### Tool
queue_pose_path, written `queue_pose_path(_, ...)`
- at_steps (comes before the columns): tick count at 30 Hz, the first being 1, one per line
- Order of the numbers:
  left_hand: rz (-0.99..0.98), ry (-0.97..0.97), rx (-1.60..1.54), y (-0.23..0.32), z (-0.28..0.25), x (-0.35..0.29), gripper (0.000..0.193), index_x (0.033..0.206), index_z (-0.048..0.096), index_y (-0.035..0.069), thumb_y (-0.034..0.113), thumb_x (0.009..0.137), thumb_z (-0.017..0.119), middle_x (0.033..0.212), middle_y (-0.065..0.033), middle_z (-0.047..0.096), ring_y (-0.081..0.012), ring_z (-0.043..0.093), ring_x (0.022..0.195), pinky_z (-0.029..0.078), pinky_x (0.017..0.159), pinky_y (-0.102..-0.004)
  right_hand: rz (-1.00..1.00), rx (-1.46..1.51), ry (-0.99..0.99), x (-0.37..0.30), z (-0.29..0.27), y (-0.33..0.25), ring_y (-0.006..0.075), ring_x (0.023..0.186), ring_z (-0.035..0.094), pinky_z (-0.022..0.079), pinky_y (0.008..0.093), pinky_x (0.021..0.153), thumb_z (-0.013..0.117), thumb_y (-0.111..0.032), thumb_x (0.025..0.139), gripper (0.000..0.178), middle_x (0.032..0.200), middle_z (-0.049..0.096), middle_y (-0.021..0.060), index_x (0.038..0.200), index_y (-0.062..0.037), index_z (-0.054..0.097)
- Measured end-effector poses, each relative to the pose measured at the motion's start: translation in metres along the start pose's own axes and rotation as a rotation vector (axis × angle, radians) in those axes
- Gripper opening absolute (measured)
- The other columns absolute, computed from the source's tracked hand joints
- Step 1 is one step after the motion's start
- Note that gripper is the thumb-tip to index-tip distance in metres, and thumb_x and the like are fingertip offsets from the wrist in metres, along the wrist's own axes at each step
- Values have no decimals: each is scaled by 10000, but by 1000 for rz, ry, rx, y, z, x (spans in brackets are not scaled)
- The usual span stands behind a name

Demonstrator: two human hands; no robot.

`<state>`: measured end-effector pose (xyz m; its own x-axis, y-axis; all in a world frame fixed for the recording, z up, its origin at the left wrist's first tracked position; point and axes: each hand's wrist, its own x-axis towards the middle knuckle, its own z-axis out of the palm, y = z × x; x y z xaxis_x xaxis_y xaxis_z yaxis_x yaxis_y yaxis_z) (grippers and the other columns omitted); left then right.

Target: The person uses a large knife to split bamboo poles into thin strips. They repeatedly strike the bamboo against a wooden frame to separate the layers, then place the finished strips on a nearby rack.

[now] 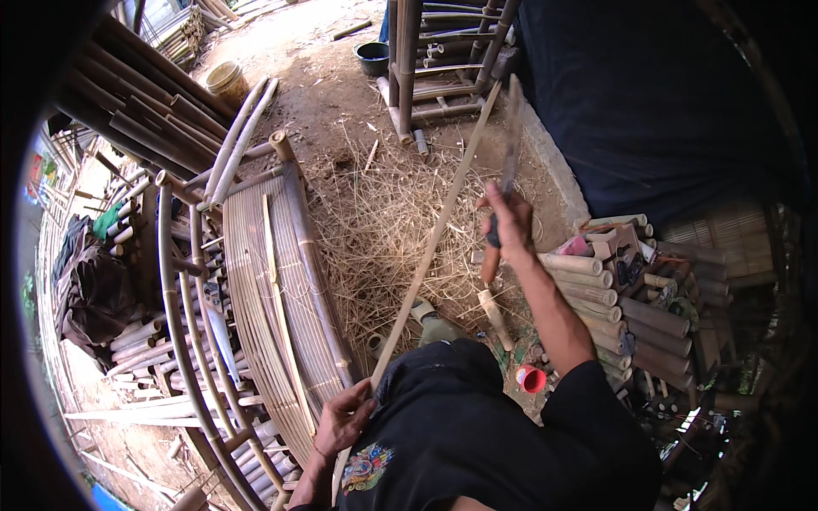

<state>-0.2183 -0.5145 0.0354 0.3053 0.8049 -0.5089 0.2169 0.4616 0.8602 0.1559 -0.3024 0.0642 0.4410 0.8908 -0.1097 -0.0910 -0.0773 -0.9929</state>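
Note:
My left hand (345, 417) is closed around the lower end of a long, pale bamboo strip (435, 234), close against my dark shirt. The strip slants up and away to the right, its far end near a bamboo frame. My right hand (509, 223) grips a long knife (512, 140) with a dark blade pointing away from me. The knife's brown wooden handle (490, 266) sticks out below my fist. Its blade stands just right of the strip's far part; whether the two touch I cannot tell. Heaped bamboo shavings (383, 221) cover the ground beyond my lap.
On my left stands a slatted bamboo bench (298, 315) with a thin strip (277, 277) lying along it. A handsaw (223, 341) is beside its rail. Cut bamboo tubes (588, 281) are stacked on the right, near a red cup (530, 379). A bamboo frame (443, 102) stands ahead.

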Motion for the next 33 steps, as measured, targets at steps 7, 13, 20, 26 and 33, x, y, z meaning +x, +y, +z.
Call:
queue_pose_path(7, -59, -282, -35, 41, 2, 16, 287, 1200, 588, 8, 49, 921, 643, 950, -3, 639, -76, 604, 840, 506, 717, -222, -33, 197, -36, 11, 36, -11, 80, 458, 498, 382, 227, 411, 738, -369, 854, 341, 651, 571, 2, 845, -43, 641)
queue_pose_path(13, -127, -389, -651, 58, 16, 41, 402, 1268, 555, -26, 272, 999, 537, 787, -21, 592, -88, 545, 556, 440, 502, -191, -57, -52, -181, 23, 55, -17, 76, 433, 473, 366, 247, 388, 649, -485, 896, 434, 617, 549, 10, 861, -54, 614)
queue_pose_path(20, 76, 215, -261, 83, 26, 83, 379, 1268, 604, 8, 246, 974, 599, 760, 44, 560, -31, 435, 598, 346, 506, -205, -768, -922, -530, -30, 48, 17, 178, 613, 609, 484, 339, 490, 527, -575, 924, 532, 726, 623, 69, 979, -50, 600)
queue_pose_path(26, 139, 371, 109, 79, 29, 90, 324, 1231, 623, -6, 186, 974, 574, 715, 23, 571, -47, 479, 649, 424, 579, -234, -873, -823, -725, -91, 63, 45, 246, 537, 624, 511, 387, 505, 577, -612, 876, 534, 614, 577, 76, 790, -88, 527)
queue_pose_path(33, 108, 412, -27, 72, 39, 81, 255, 1140, 648, -23, 149, 971, 566, 718, -17, 575, -53, 468, 661, 420, 581, -238, -645, -818, -743, -90, 62, 37, 241, 492, 612, 491, 372, 452, 546, -603, 901, 533, 581, 580, 72, 753, -92, 533)
